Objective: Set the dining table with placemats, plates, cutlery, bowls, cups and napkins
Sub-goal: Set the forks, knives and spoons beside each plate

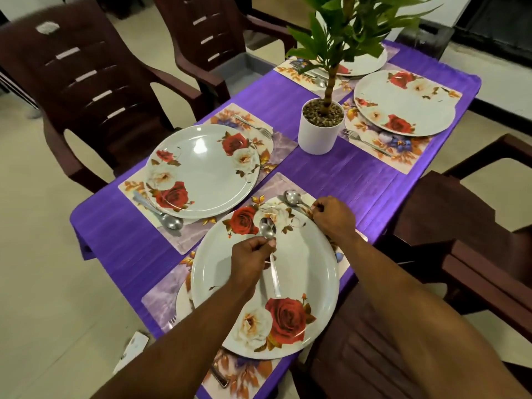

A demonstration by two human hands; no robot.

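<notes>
Spoon above left grip (apparently pinched)

plant: white pot, table centre
tablecloth: purple
chairs: dark brown, around table
floor: cream tiles

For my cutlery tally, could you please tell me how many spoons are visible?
4: one in the left hand over the near plate, one under the right hand, one beside the left plate, one by the plant stem. Others may be hidden.

My left grip holds a steel spoon above the rose plate. My right grip pinches a second spoon, lying on the placemat beside the plate.
</notes>
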